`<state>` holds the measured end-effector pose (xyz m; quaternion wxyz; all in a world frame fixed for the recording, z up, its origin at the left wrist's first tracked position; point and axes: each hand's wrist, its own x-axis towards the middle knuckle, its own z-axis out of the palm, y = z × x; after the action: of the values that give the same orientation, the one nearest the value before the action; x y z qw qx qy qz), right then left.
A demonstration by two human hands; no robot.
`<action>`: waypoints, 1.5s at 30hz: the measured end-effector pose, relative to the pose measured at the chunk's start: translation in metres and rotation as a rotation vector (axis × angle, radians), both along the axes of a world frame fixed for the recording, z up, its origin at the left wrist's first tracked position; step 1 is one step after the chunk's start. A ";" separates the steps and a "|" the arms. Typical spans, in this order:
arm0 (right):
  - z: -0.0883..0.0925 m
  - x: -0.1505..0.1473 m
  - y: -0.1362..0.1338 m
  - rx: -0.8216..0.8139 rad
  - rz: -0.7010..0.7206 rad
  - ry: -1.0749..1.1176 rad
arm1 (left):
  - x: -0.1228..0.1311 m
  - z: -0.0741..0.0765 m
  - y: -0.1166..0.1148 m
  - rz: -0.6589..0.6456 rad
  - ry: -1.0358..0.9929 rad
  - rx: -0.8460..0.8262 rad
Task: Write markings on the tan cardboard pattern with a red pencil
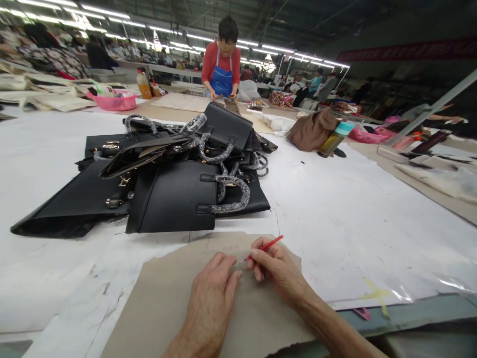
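A slim red pen is pinched between the thumb and fingers of my right hand, its thin tip pointing left and down. Beneath both hands lies a grey-brown sheet with uneven edges and faint reddish marks near its top. My left hand rests on this sheet, thumb apart from the forefinger, close to the pen's tip; its other fingers are partly hidden. Just beyond the sheet is a heap of black handbags, their handles wrapped in clear plastic and their fittings gold-coloured.
White covering spreads over the table. Right of the bags stand a brown cloth bundle and a bottle with a turquoise lid. A pink basket sits at back left. Across the table, a person in a blue apron handles something.
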<state>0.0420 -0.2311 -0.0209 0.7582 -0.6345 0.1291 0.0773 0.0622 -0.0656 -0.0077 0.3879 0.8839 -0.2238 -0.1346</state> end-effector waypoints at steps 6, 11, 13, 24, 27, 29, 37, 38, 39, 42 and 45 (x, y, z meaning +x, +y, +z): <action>0.003 -0.004 0.010 0.088 0.043 0.008 | -0.002 -0.004 0.000 -0.040 -0.027 -0.018; -0.001 -0.006 0.008 0.082 0.075 0.011 | -0.003 -0.010 0.000 -0.053 -0.020 -0.085; -0.004 -0.006 0.007 0.081 0.084 0.013 | -0.003 -0.014 0.000 -0.057 -0.014 -0.090; -0.011 -0.009 0.009 0.142 0.013 0.011 | -0.006 -0.023 -0.002 -0.059 0.001 -0.180; -0.011 -0.009 0.013 0.131 -0.015 0.017 | -0.005 -0.020 -0.003 -0.039 -0.004 -0.184; -0.009 -0.007 0.009 0.113 -0.049 0.015 | -0.004 -0.021 -0.001 -0.026 -0.014 -0.180; 0.007 -0.001 -0.019 -0.128 -0.218 -0.072 | -0.007 -0.020 0.004 -0.118 -0.055 -0.026; 0.008 0.000 -0.015 -0.176 -0.194 -0.074 | -0.008 -0.020 0.003 -0.134 -0.075 0.026; 0.007 0.001 -0.010 -0.226 -0.177 -0.078 | -0.009 -0.022 0.001 -0.145 -0.111 0.083; 0.001 0.004 0.005 -0.354 -0.152 -0.092 | -0.012 -0.033 -0.006 -0.207 -0.312 0.231; -0.008 0.005 0.008 -0.432 -0.159 -0.105 | -0.012 -0.043 -0.013 -0.310 -0.466 0.279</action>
<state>0.0468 -0.2228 -0.0289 0.6142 -0.7729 0.1528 -0.0452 0.0500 -0.0782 -0.0510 0.1757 0.8911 -0.4181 -0.0153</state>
